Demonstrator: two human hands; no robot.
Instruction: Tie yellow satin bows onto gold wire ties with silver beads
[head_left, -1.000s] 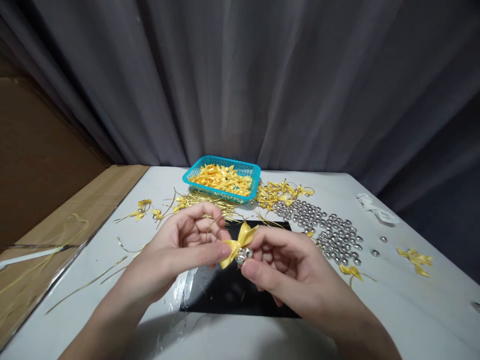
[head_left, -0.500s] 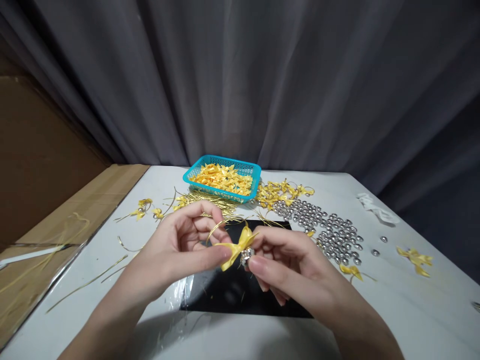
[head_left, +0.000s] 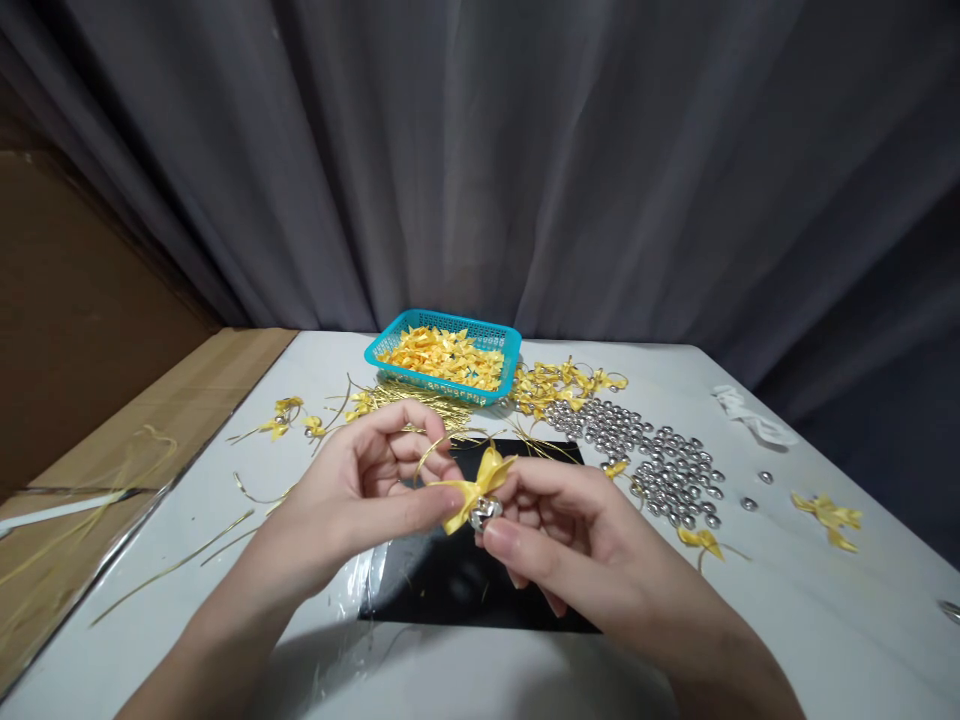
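Between my two hands is a yellow ribbon bow (head_left: 487, 477) with a loop of gold cord. My left hand (head_left: 375, 485) pinches the bow's left side between thumb and fingers, and the cord loop curves above that thumb. A small silver bell (head_left: 484, 513) sits against the underside of the bow. My right hand (head_left: 570, 525) is closed at the bell and the bow's right edge, thumb in front. The curled fingers hide part of the cord. Both hands are raised over a black mat (head_left: 465, 590).
A teal basket (head_left: 382, 350) of yellow bows stands at the back. Gold cords (head_left: 435, 408) lie before it. Finished-looking bows (head_left: 562, 385) and many silver bells (head_left: 667, 465) spread to the right. Loose bows (head_left: 829, 515) lie farther right. Cardboard (head_left: 187, 400) borders the table's left.
My right thumb and the silver bell have shifted slightly left, and more of the bell shows under the bow. The left hand keeps its pinch.
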